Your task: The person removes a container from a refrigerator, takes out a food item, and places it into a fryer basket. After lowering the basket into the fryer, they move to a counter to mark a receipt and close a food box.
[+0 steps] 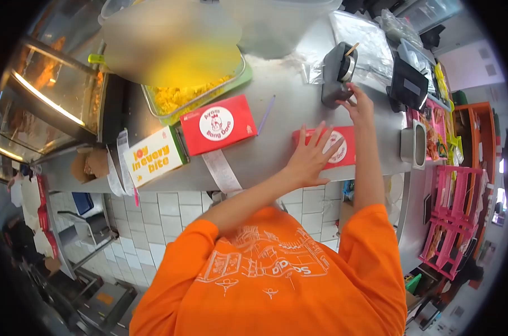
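My left hand [309,161] lies with its fingers spread on a red box [341,150] with a round white logo, near the counter's front edge. My right hand [358,105] is at the near end of a black tape dispenser [333,89], thumb and fingertips pinched together. What sits between those fingertips is too small to make out. A second red box [238,115] with a white logo stands to the left. Beside it is a white and yellow box [153,159]. A purple pen-like stick [267,115] lies between the two red boxes.
A glass tray of yellow food [178,103] stands behind the boxes, partly blurred. Paper receipts [220,169] hang over the front edge. At the right are a black screen [409,84], a metal container [414,144] and pink racks [453,218]. A lit glass display case [55,95] stands left.
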`<state>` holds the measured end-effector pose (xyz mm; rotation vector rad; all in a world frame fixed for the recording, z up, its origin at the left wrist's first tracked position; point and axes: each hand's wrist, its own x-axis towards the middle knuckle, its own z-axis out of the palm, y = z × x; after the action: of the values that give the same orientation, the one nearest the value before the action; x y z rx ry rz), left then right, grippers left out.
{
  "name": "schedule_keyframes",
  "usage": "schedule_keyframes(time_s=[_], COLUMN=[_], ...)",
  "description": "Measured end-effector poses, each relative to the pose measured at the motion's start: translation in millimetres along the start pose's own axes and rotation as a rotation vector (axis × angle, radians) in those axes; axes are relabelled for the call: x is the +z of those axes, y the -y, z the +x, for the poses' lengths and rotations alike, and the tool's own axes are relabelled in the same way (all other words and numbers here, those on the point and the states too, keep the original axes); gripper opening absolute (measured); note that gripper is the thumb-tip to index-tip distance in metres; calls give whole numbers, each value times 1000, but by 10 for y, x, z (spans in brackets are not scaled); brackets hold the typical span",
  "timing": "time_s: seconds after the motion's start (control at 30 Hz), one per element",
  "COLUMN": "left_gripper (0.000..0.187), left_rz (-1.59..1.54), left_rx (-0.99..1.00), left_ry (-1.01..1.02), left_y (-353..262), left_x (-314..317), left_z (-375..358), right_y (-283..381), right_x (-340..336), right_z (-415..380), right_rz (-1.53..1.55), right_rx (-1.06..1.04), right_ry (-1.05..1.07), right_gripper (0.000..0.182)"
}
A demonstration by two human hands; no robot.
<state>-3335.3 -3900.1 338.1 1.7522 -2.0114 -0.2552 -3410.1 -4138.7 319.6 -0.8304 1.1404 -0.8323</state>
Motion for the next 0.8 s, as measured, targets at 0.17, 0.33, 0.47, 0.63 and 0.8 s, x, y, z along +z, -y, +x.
schedule_keyframes(time_s=[0.17, 0.33, 0.47, 0.63, 0.8], left_gripper=[79, 81, 74, 67, 60], left_rz=[44, 272, 340, 224, 108], left_rx=[-222, -426, -285, -256, -215], left_ry=[-145, 9, 111, 59, 55], left_y=[481, 1367, 1523, 1577, 1590], left_x=[-386, -1003, -1047, -998, -1060], left_z=[-664, -1530, -1618, -1660, -1678], right_y=[-636, -639, -203, -722, -1221], right_x=[44, -114, 349, 1116, 1664], right_z=[-242, -125, -938, -1963, -2424], right_rz=[-122, -896, -664, -491, -478], right_rx=[-562, -649, -821, -362, -248], right_ry=[-143, -331, -218, 307, 364], right_gripper=[13, 12, 16, 17, 67])
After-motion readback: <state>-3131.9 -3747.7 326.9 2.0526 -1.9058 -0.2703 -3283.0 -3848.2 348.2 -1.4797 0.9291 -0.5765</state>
